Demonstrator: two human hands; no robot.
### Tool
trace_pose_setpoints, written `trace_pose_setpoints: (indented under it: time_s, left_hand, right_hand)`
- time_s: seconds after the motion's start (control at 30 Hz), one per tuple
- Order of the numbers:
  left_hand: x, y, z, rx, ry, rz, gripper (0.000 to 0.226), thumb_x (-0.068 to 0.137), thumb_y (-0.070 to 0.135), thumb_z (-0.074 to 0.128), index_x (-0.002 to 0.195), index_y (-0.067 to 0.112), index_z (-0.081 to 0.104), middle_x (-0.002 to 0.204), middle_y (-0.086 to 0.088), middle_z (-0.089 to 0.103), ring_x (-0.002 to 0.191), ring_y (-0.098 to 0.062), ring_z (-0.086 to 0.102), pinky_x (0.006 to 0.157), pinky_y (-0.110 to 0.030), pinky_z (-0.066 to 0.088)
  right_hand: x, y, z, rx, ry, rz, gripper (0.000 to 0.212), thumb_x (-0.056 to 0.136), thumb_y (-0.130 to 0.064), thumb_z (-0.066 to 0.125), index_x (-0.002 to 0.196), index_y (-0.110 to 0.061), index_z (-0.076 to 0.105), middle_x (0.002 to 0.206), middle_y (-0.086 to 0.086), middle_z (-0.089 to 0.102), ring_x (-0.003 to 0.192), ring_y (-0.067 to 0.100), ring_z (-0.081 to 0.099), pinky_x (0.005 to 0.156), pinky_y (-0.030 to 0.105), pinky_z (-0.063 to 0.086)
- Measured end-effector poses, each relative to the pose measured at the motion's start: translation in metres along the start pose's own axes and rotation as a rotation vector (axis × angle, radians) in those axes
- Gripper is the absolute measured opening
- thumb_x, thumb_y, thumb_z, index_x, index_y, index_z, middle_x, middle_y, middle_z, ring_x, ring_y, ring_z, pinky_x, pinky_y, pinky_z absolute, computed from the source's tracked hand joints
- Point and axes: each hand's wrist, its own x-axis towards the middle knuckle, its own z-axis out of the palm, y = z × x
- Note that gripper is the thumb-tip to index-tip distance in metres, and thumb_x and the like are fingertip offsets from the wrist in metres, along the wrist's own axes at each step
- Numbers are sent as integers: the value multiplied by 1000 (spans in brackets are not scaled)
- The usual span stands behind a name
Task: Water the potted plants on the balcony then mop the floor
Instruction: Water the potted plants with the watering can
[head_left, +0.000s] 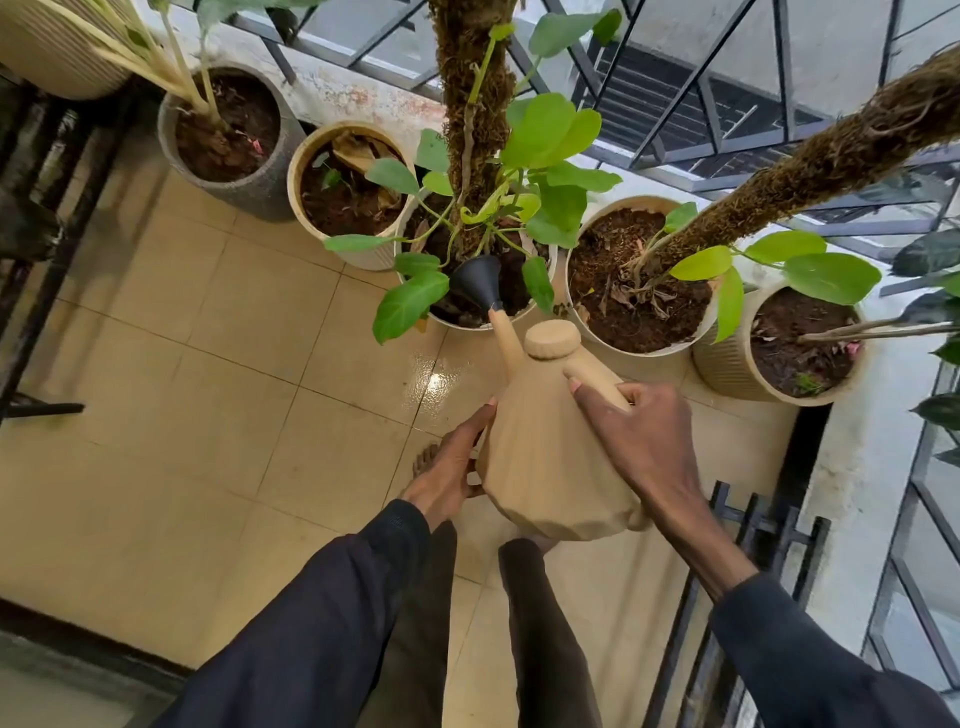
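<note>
Watering can (550, 457), handle (597, 382) gripped by right hand (639, 436), left hand (447, 467) flat alongside, spout (475, 278) among leaves (410, 304).

Head cam, wide-angle, aimed fwd & steeply down, close above pots (724, 366), floor (208, 364).

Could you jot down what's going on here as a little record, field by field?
Place: balcony, tiled floor
Tool: beige watering can, tilted forward
Right hand: grips the can's handle
Left hand: fingers straight against the can's side
Spout: black rose over the middle white pot's soil
Mop: none in view
</note>
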Motion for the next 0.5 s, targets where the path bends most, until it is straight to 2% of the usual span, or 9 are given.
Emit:
trace_pose_setpoints:
  time_s: [0.07,0.1,0.2,0.23,0.3,0.33,0.37,0.43,0.5]
  left_hand:
    - [-1,1,-1,15,5,-14,93,72,80,69,142,20,58,143,-29,53,83,-23,57,83,-39,49]
    - [-1,2,-1,21,13,-21,93,71,81,69,141,20,59,132,-24,62,88,-25,58,82,-39,51]
    - [-2,5,-1,23,36,-31,95,74,79,69,143,15,57,95,-6,64,71,-21,53,66,-33,51]
    - [0,6,-1,25,37,-28,94,76,78,68,144,13,55,95,-9,61,67,-19,50,68,-35,53]
    - [0,6,-1,25,34,-24,93,79,76,66,146,12,53,109,-28,58,68,-21,49,89,-49,55]
    - [-1,7,-1,28,40,-31,92,80,76,66,145,13,54,118,-34,58,72,-24,50,94,-51,52]
    - [-3,8,0,32,51,-38,91,79,76,66,145,14,55,117,-33,61,74,-26,51,92,-48,54]
    - [-4,10,2,45,68,-41,89,78,77,66,143,17,57,96,-11,66,69,-20,51,71,-36,53]
    - [-5,12,4,52,74,-33,86,78,78,65,141,20,59,100,-5,64,67,-17,50,69,-34,51]
  right_hand:
    - [0,-1,2,-7,-3,-1,51,89,-42,78,50,-15,61,49,-9,50,40,2,43,39,19,30]
    - [1,-2,2,-6,-6,-2,48,89,-42,78,52,-16,64,50,-7,54,40,0,47,39,17,32]
    - [2,-5,4,-30,-10,2,45,90,-42,78,57,-14,69,55,-3,61,43,-1,52,39,17,34]
    - [3,-6,4,-42,-8,4,45,90,-43,77,58,-13,70,56,0,63,44,2,54,39,19,34]
    - [5,-8,4,-57,-12,13,43,90,-44,76,63,-11,73,63,4,68,52,11,60,41,23,37]
    - [5,-9,4,-55,-12,13,42,90,-44,76,64,-12,73,64,4,68,53,13,60,39,20,37]
    - [5,-9,3,-53,-11,11,41,90,-44,76,63,-13,72,63,2,67,52,12,58,39,17,37]
    - [4,-10,1,-59,-9,15,40,90,-43,76,63,-15,71,63,1,66,51,10,57,40,15,37]
    - [4,-10,0,-59,-11,25,39,90,-45,76,65,-16,72,65,0,68,54,12,60,40,15,38]
